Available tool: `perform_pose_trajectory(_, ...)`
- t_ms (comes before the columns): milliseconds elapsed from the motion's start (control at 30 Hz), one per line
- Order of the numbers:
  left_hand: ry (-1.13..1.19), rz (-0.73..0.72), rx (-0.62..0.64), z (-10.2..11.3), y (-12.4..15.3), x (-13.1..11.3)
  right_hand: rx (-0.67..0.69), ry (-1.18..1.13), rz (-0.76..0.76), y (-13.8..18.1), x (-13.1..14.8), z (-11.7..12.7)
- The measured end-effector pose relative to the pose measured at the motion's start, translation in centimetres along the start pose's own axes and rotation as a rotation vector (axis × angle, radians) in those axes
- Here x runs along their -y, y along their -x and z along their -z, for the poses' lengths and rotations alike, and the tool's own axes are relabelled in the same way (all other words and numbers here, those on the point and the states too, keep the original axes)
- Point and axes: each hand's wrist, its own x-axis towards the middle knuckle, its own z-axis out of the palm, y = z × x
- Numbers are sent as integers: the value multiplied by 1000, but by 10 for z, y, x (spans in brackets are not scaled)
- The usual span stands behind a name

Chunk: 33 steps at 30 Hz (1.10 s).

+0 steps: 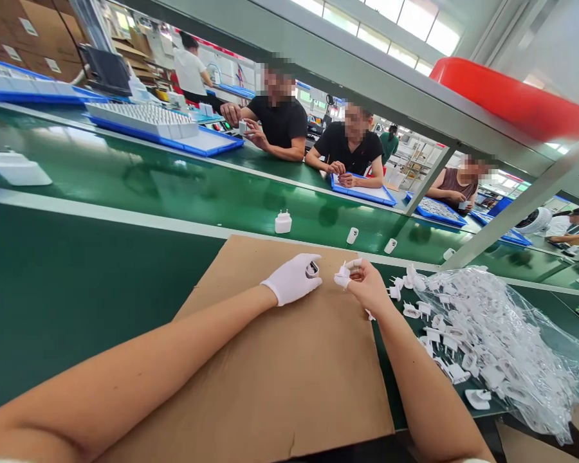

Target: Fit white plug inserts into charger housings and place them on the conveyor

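Observation:
My left hand [293,278], in a white glove, is closed around a white charger housing [312,269] whose open end faces right and shows dark parts inside. Just to its right, my right hand [364,280], with white finger covers, pinches a small white plug cap [342,275] with pins. The two pieces are a short way apart, over a brown cardboard sheet [270,379]. To the right of my right forearm lies a heap of similar white plug caps [456,341], partly in a clear plastic bag [525,347].
Beyond the cardboard runs a green conveyor belt [197,199] with a white charger [283,222] and several housings on it. Co-workers sit across the belt by blue trays [361,190]. A metal post [502,209] slants down at the right; a red bin [506,93] sits overhead.

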Motion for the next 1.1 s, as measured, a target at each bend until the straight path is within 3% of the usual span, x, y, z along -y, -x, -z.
perform_pose_trajectory(233, 38, -22, 36, 3, -2, 2, 9, -241, -165, -7, -1, 3)
perform_pose_trajectory(500, 90, 22, 51, 1, 5, -6, -57, -315, -127, -14, -16, 3)
perform_pose_trajectory(600, 111, 29, 70, 1, 6, -8, -55, -184, -106, -14, -18, 1)
perform_pose_trajectory(800, 102, 45, 78, 0, 4, -8, -10, 586, 28, -6, -12, 3)
perform_pose_trajectory(1000, 138, 39, 86, -2, 4, -4, 30, 488, 17, -5, -12, 0)
perform_pose_trajectory(1100, 146, 49, 98, -2, 3, -4, 31, 564, 50, -7, -14, 1)
